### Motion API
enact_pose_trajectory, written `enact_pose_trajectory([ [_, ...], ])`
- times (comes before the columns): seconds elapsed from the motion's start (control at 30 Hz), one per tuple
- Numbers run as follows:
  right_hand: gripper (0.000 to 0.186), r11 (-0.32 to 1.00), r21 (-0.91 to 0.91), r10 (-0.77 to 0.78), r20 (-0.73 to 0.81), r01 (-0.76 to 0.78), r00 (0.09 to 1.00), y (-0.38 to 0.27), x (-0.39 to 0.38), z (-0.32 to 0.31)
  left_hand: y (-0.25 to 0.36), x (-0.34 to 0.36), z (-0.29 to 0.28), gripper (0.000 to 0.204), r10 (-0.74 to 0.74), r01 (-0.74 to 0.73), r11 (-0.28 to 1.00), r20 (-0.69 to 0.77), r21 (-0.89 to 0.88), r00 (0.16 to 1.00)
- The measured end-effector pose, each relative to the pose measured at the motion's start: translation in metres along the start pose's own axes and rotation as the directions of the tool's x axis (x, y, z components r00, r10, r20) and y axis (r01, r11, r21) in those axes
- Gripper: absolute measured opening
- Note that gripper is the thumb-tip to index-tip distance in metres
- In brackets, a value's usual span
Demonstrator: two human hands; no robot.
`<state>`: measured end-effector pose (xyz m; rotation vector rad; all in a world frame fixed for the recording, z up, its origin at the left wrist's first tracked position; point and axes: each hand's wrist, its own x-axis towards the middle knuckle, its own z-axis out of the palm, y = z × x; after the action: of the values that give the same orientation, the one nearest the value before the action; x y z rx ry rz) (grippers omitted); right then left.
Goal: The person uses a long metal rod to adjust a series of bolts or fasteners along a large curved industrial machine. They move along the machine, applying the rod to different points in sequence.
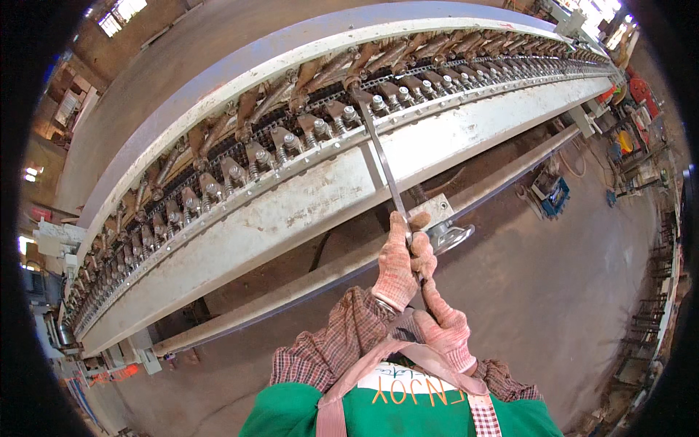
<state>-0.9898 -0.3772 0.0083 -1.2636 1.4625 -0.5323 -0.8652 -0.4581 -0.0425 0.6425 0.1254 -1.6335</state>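
Observation:
Both of my hands wear pinkish work gloves and grip one long, narrow metal bar (386, 166). My left hand (396, 266) is wrapped round the bar near its lower part. Close beside it, my right hand (443, 320) is closed on the bar's near end, fingers partly overlapping it. The bar slants up and away across a pale machine beam (291, 206). Its far end lies among the spring-loaded bolts (350, 114) on the machine; I cannot tell exactly what it touches there. Behind the bolts runs a row of rusty brown metal arms (309, 75).
A metal bracket plate (435, 211) and a shiny handwheel (451, 237) sit just right of my hands. A lower rail (291, 295) crosses in front of me. At the right, a blue crate (555, 195) stands on the brown floor (510, 291), near assorted equipment.

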Motion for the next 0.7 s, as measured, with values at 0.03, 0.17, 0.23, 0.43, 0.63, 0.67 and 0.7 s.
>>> enact_pose_trajectory([
  [0.03,0.058,1.0,-0.003,-0.014,-0.006,0.014,1.0,0.0,0.0,-0.001,-0.002,0.0,0.001,0.058,-0.003,0.003,1.0,-0.007,-0.02,1.0],
  [0.17,0.058,0.998,-0.031,-0.061,-0.013,0.06,0.998,0.004,0.003,-0.001,0.001,0.005,0.004,0.057,-0.001,0.001,0.999,-0.006,-0.051,1.0],
  [0.23,0.059,0.999,-0.039,-0.016,-0.003,0.016,1.0,-0.002,0.008,0.0,0.005,0.005,0.009,0.055,0.016,-0.017,1.0,-0.051,-0.018,0.999],
  [0.43,0.058,0.996,0.001,-0.087,-0.015,0.087,0.996,0.026,0.032,0.021,0.016,0.029,-0.002,0.056,0.041,-0.026,0.991,-0.115,0.134,0.992],
  [0.63,0.058,0.996,-0.071,0.046,0.013,-0.045,0.999,0.017,0.013,0.002,-0.011,0.011,-0.003,0.062,0.11,-0.078,0.975,-0.142,0.21,0.984],
  [0.67,0.058,0.991,-0.133,0.027,0.001,-0.026,1.0,0.016,0.011,-0.003,-0.017,0.005,0.002,0.062,0.124,-0.086,0.974,-0.171,0.211,0.978],
  [0.7,0.058,0.99,-0.138,0.006,-0.014,-0.008,1.0,0.016,0.009,-0.006,-0.017,0.004,0.004,0.061,0.086,-0.06,0.985,-0.157,0.163,0.984],
])
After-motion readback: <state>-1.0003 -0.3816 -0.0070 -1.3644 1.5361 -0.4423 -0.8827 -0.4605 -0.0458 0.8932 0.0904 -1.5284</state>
